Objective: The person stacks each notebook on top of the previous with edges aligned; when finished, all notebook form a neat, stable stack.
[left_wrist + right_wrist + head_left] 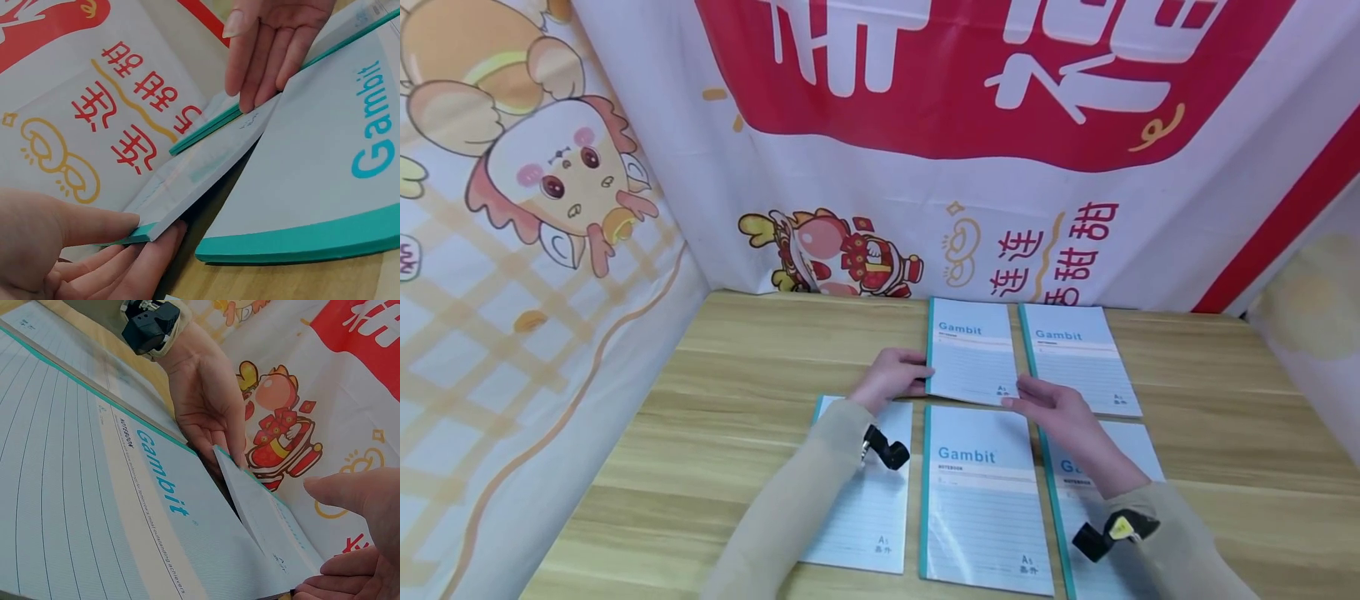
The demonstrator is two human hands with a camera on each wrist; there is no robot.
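Observation:
My left hand (886,379) pinches a white Gambit notebook (972,354) at its teal spine, in the middle of the back row. In the left wrist view the thumb lies on top of that notebook (203,175) and the fingers are beneath, its near edge tilted up off the wood. At its lower right corner is my right hand (1063,417), with fingers straight and thumb apart in the right wrist view; whether they touch the paper is hard to tell. Just in front lies another Gambit notebook (985,508).
More matching notebooks lie flat: one at back right (1078,354), one at front left (868,525), and one at front right (1112,454) partly under my right forearm. Printed cloth (850,175) hangs behind the wooden table (700,467) and along its sides.

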